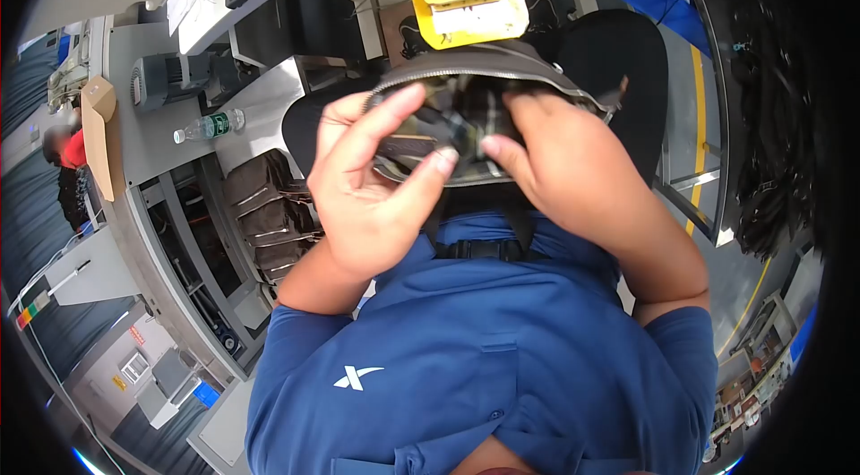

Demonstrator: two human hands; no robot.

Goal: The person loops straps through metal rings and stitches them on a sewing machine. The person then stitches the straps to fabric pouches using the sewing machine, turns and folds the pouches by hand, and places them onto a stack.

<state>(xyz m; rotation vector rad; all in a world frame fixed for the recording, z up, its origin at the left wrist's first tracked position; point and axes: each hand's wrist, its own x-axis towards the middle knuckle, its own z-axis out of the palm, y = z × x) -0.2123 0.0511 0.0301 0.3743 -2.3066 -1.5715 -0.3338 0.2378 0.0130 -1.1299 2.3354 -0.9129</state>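
A dark brown bag (502,61) lies at my lap with its long zipped mouth wide apart, showing a plaid lining (475,121). At the bag's left end is my left hand (372,184), open, with thumb and forefinger spread over the opening. A brown strip (408,145) shows between them, beside the lining. From the right, my right hand (569,153) reaches into the mouth. Its thumb points left across the lining, while its other fingers are mostly hidden inside, so I cannot tell whether they grip anything.
Just beyond the bag stands a yellow holder (470,14) with a paper label. A water bottle (210,126) lies on the left bench near a grey motor (170,79). Several dark bags (269,206) are stacked at left. Black straps or cords (775,135) hang at right. Another person (70,153) is far left.
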